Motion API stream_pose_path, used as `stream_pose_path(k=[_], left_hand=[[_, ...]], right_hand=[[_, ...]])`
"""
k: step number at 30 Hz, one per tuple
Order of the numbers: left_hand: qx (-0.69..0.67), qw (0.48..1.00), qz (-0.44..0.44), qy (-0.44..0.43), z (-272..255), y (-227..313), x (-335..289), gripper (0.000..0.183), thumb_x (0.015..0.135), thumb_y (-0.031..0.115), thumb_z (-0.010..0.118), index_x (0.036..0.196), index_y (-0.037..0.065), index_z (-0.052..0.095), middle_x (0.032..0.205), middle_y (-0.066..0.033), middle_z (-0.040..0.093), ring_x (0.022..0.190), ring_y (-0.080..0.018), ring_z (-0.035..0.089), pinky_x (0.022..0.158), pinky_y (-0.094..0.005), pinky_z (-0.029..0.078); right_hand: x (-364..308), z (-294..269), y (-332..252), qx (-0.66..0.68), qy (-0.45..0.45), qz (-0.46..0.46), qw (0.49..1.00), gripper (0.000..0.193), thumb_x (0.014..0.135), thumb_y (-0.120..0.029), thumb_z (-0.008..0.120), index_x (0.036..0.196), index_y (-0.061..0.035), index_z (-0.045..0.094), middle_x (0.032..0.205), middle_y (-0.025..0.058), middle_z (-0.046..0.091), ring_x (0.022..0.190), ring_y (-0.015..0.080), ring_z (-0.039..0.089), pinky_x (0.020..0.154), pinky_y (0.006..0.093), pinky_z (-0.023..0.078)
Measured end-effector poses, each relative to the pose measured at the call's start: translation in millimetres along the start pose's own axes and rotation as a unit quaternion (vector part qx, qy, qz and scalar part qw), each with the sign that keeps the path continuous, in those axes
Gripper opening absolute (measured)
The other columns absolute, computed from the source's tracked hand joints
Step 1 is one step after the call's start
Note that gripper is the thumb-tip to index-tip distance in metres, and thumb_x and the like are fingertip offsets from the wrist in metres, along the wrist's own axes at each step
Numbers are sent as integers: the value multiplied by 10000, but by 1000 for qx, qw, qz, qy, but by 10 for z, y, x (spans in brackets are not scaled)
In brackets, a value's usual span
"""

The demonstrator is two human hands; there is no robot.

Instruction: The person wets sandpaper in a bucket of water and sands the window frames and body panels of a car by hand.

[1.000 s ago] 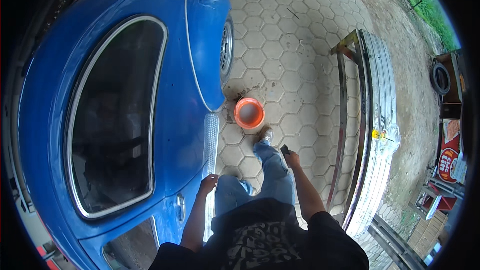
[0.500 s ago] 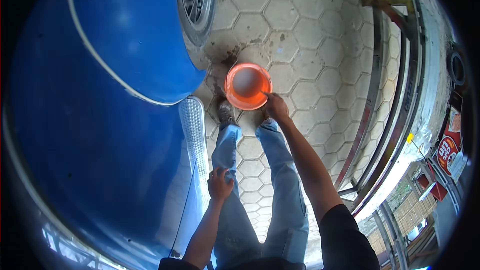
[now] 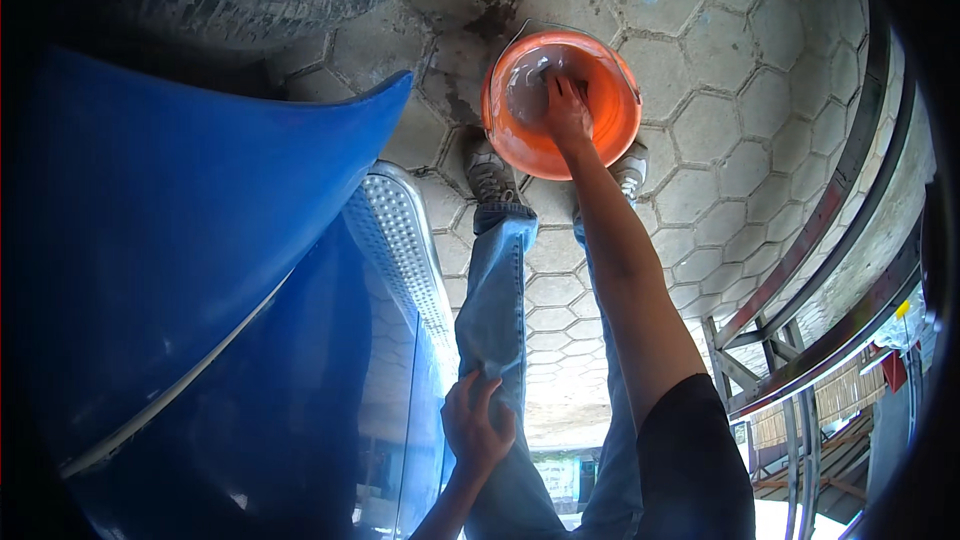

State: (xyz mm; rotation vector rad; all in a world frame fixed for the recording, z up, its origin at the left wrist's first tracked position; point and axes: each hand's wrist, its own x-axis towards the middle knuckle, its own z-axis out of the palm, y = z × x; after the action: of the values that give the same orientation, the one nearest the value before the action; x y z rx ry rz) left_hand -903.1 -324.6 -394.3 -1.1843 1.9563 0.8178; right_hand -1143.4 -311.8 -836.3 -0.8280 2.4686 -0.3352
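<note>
Reaching into orange bucket (image 3: 560,105) | right hand (image 3: 566,108) fingers curled, contents unclear | left hand (image 3: 478,425) open, resting flat on left thigh (image 3: 495,325) | next: lift out cleanly

Bucket (image 3: 561,105) stands before the shoes (image 3: 489,176), car (image 3: 200,310) at left.

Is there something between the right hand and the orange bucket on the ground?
Nothing visible. The right hand already reaches inside the orange bucket, which stands on the hexagonal paving in front of the shoes. The left hand rests on the left thigh, away from it.
</note>
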Motion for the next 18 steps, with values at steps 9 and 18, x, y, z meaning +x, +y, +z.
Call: stream_pose_path(k=[9, 18], left_hand=[[21, 999, 20, 44, -93, 35, 34, 338, 697, 181, 640, 1033, 148, 620, 1167, -111, 536, 1092, -292, 505, 885, -417, 396], [23, 995, 39, 89, -115, 217, 108, 240, 705, 198, 641, 936, 132, 643, 1117, -91, 562, 1051, -264, 529, 833, -414, 419]], right_hand=[[-10, -337, 50, 126, -283, 84, 947, 385, 824, -116, 514, 1204, -62, 540, 1076, 158, 618, 957, 355, 609, 841, 427, 478], [-77, -1165, 103, 537, -279, 255, 754, 360, 874, -175, 570, 1196, -18, 538, 1062, 69, 626, 918, 182, 619, 857, 353, 477]])
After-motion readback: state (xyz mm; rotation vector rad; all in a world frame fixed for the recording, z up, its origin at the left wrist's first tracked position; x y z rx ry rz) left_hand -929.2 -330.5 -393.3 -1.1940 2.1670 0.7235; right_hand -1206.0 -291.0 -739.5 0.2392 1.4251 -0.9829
